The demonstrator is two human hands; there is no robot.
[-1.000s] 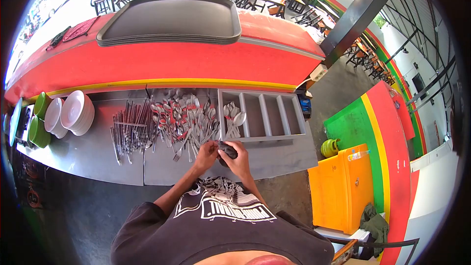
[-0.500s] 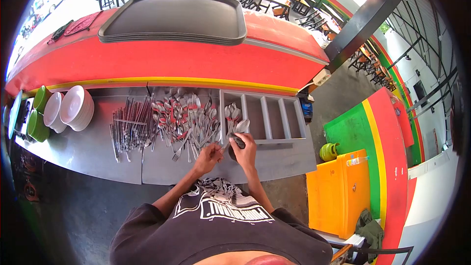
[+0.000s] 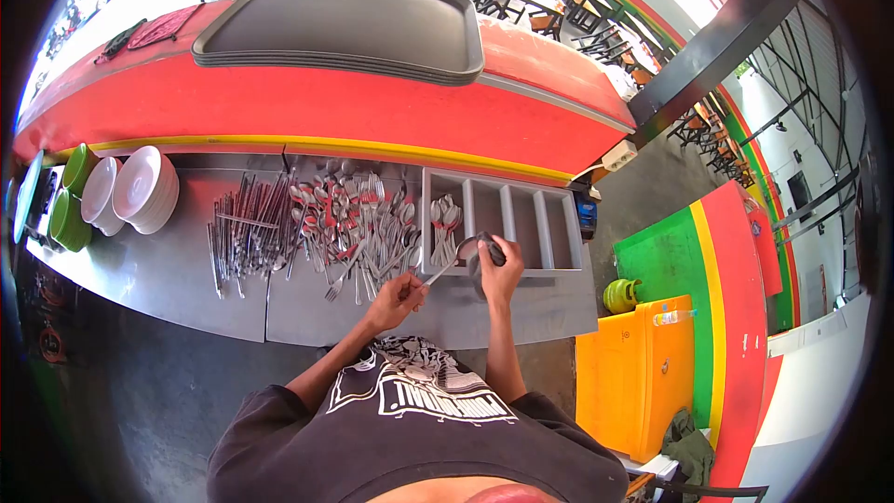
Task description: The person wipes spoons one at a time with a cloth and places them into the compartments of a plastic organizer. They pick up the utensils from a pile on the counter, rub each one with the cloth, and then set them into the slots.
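Observation:
My left hand (image 3: 395, 303) pinches the handle end of a spoon (image 3: 441, 273) just in front of the cutlery tray's near left corner. Around the spoon's far end, my right hand (image 3: 504, 272) is closed on a dark cloth (image 3: 478, 277), which partly covers the bowl. The grey cutlery tray (image 3: 549, 273) lies beyond my hands, with several spoons (image 3: 447, 214) in its leftmost compartment. Left of the tray spreads a loose heap of spoons and forks (image 3: 358, 224). Beside that heap lies a pile of chopsticks (image 3: 250, 224).
Stacked white bowls (image 3: 147, 191) and green bowls (image 3: 71, 222) stand at the left of the metal counter (image 3: 317, 317). Dark serving trays (image 3: 340, 23) are stacked on the red ledge (image 3: 354, 107) behind. An orange cabinet (image 3: 633, 377) stands to the right.
My right hand and the cloth have moved right along the spoon, away from my left hand. The spoon's bowl, uncovered before, is now partly behind the cloth. The view has shifted slightly.

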